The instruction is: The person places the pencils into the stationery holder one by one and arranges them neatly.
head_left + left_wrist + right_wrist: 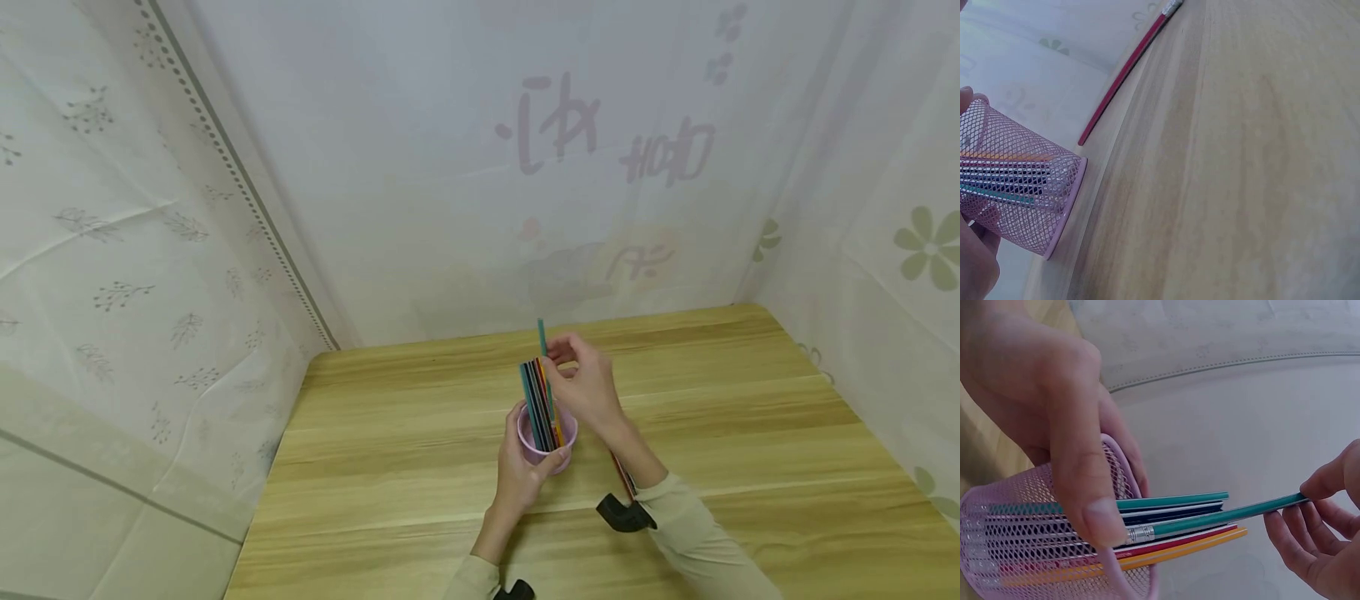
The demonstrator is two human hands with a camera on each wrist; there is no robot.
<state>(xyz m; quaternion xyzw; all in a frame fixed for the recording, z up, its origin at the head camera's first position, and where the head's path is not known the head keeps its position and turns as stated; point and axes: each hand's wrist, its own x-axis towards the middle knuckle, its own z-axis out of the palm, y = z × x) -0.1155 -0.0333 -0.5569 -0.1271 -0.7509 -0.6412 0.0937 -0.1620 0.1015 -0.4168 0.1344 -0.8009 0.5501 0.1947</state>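
My left hand [517, 473] grips a pink mesh pencil cup [1022, 226], its thumb over the rim in the right wrist view. Inside stand several pencils, among them teal, dark, red and orange [1210, 542] ones. Above the cup, my right hand [591, 390] pinches a green pencil [1229, 516] by its plain end between thumb and fingers. That pencil's silver ferrule points down at the cup's mouth, partly behind the left thumb. A red pencil [1124, 72] with a silver ferrule lies on the table; in the head view the right forearm partly covers it.
The wood-grain table [390, 467] stretches out on both sides of the hands. Pale patterned curtains [420, 208] hang behind and at both sides of it. A black wrist mount [626, 514] is on the right sleeve, close to the tabletop.
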